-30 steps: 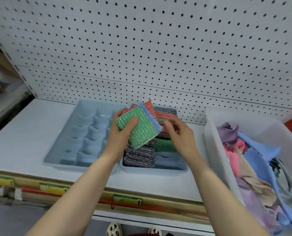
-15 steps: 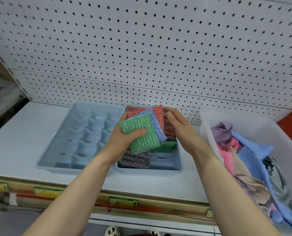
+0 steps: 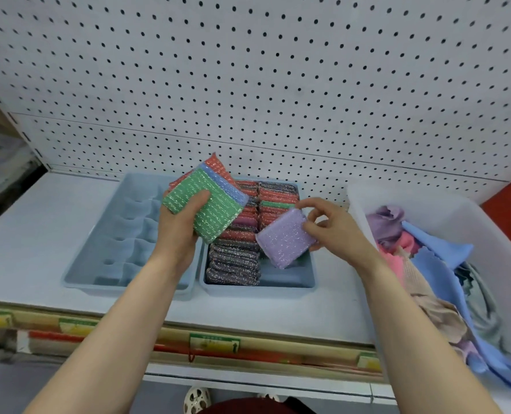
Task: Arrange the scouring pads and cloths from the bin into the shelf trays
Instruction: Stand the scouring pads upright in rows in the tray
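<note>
White shelf under a pegboard wall. My right hand pinches a glittery lilac scouring pad over the right tray, fingers clamped on its edge. My left hand grips a green, blue and red pad stack. Left tray beside it; cloths fill the bin.

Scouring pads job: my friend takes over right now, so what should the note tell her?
Left hand grips a fanned stack of pads, green on top.
Right hand pinches a purple pad above the right tray.
Done: right tray's left row is full; its right row is filled at the back only.
Left: place the held pads; the left tray shows nothing in it; cloths wait in the bin.
</note>
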A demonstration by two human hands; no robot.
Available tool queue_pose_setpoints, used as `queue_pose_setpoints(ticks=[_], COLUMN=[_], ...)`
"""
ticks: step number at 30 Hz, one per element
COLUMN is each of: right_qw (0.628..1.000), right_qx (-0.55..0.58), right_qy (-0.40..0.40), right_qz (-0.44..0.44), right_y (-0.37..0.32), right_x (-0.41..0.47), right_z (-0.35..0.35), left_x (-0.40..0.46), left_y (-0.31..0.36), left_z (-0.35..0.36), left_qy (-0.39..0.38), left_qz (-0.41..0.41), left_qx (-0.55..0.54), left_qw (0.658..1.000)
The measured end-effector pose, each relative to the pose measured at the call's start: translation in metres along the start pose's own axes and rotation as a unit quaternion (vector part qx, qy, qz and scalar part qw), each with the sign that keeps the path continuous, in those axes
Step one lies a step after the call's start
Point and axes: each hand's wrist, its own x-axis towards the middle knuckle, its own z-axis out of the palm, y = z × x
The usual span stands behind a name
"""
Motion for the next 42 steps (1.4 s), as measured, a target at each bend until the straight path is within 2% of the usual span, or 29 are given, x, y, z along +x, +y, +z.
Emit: queue_pose_setpoints(ticks=[3,5,11,14,17,19,24,27,29,31,33,36,40,42], right_qw=[0.979,0.965,0.954,0.961,0.938,0.921,0.888,0.883,0.92,0.96,0.979,0.993,0.984,0.983], right_qx=[-0.186,-0.254,-0.29,-0.258,-0.292,-0.332,-0.421,-0.44,-0.356,-0.186,-0.042,0.055,0.172,0.179], right_qy=[0.025,0.0,-0.063,0.01,0.089,0.089,0.08,0.09,0.107,0.159,0.149,0.067,0.004,0.006], right_qz=[-0.078,-0.073,-0.047,-0.097,-0.162,-0.182,-0.167,-0.141,-0.123,-0.135,-0.134,-0.085,-0.035,-0.04], right_y=[0.01,0.017,0.016,0.013,0.013,0.017,0.043,0.045,0.028,-0.001,-0.029,-0.041,-0.035,-0.034], right_x=[-0.006,-0.009,-0.016,-0.02,-0.016,-0.013,-0.009,-0.004,-0.004,-0.006,-0.006,0.002,0.01,0.01], right_z=[0.012,0.02,0.027,0.022,0.023,0.034,0.061,0.061,0.058,0.055,0.053,0.051,0.042,0.039], left_x=[-0.003,-0.005,-0.009,-0.01,-0.011,-0.012,-0.016,-0.02,-0.021,-0.022,-0.024,-0.026,-0.024,-0.021], left_y=[-0.005,-0.01,-0.019,-0.021,-0.023,-0.023,-0.022,-0.02,-0.021,-0.023,-0.024,-0.022,-0.018,-0.018], left_z=[-0.001,-0.002,0.004,0.004,0.002,0.002,0.004,0.006,0.007,0.009,0.011,0.016,0.015,0.013], left_qy=[0.003,0.004,-0.025,-0.032,-0.029,-0.03,-0.034,-0.037,-0.048,-0.068,-0.096,-0.141,-0.193,-0.187], left_qz=[-0.003,-0.01,-0.014,-0.016,-0.018,-0.018,-0.027,-0.037,-0.04,-0.043,-0.043,-0.041,-0.048,-0.058], left_qx=[0.006,0.011,0.033,0.039,0.043,0.043,0.028,0.023,0.029,0.035,0.039,0.046,0.061,0.072], left_qw=[1.0,1.0,0.999,0.999,0.998,0.998,0.999,0.998,0.998,0.996,0.994,0.988,0.978,0.978])
